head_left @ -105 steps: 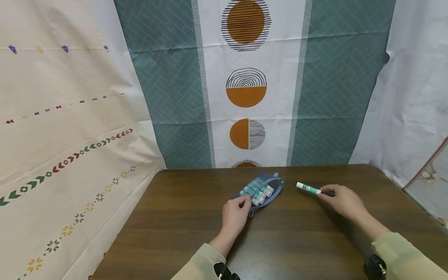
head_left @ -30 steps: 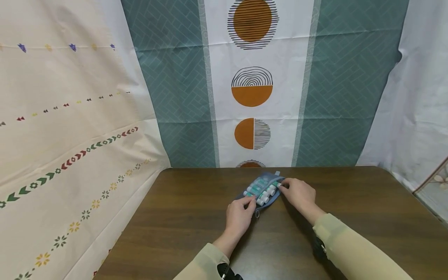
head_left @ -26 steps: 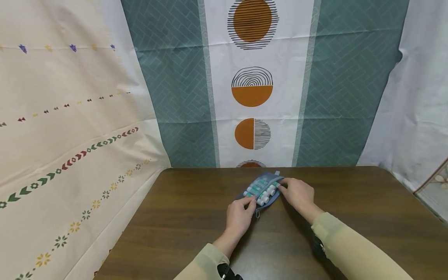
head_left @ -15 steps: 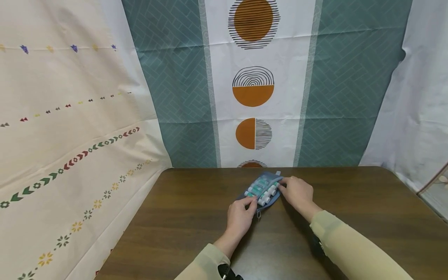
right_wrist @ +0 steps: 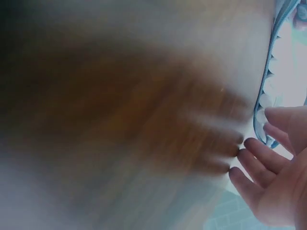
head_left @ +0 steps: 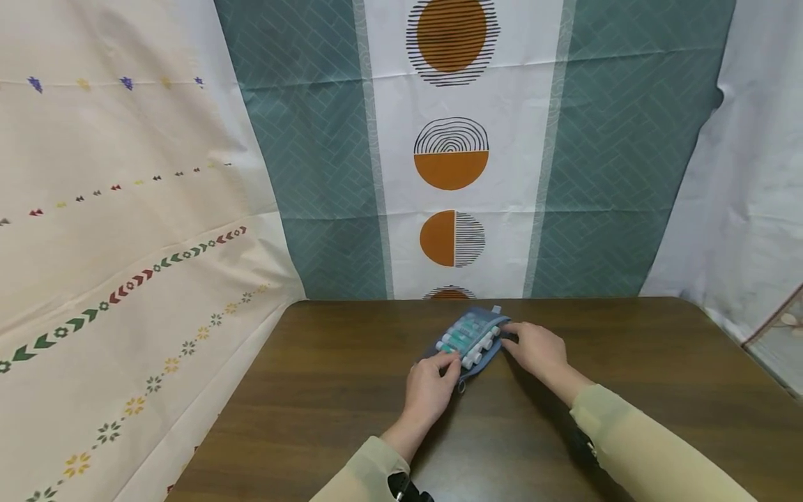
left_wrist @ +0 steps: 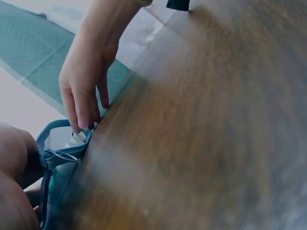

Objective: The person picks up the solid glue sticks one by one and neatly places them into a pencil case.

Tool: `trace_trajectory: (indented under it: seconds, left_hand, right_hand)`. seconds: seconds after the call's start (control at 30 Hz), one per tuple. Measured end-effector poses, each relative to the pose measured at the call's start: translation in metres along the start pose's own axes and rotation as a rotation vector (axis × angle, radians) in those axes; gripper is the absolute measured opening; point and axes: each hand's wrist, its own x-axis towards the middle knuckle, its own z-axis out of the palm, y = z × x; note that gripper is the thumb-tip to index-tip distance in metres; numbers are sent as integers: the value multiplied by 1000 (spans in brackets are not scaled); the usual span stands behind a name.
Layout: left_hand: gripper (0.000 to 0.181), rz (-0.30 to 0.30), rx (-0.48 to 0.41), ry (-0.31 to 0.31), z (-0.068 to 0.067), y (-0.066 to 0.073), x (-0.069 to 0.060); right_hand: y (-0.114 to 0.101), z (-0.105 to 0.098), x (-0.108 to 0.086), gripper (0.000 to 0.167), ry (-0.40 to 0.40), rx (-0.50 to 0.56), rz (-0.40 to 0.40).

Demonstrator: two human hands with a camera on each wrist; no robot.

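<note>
A blue see-through zip pouch (head_left: pixel 482 315) lies at the far middle of the table, its mouth facing me. Inside lie several white-and-green tubes (head_left: pixel 469 361) side by side, white ends showing at the opening. My left hand (head_left: pixel 428 390) pinches the pouch's near left edge. At the pouch's right corner is my right hand (head_left: pixel 537 350), thumb and index finger apart around the opening's end. In the right wrist view the fingers of the right hand (right_wrist: pixel 276 177) are loosely extended, with no tube between them; the row of ends is beside them.
The brown wooden table (head_left: pixel 351 390) reaches back to a hanging teal-and-white cloth (head_left: pixel 314 174). A pale patterned cloth (head_left: pixel 138 279) hangs at the left, a white one (head_left: pixel 740 230) at the right. A zip pull (head_left: pixel 461 386) hangs off the pouch's near corner.
My right hand earlier held a white-and-green tube to the right of the pouch. It came left to the opening and has let go of the tube. The left hand keeps pinching the pouch.
</note>
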Motion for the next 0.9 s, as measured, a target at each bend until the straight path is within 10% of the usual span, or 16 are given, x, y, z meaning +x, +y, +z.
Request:
trace_trajectory:
  seconds: [0.5,0.9]
  left_hand:
    - [29,94,311,-189,-2,23,-4]
    - [32,99,357,-295,-3,30,-10]
  right_hand:
    - [-1,-12,-24,31,-80,29,-201]
    - [-5,-7,-22,34,-117,49,-214]
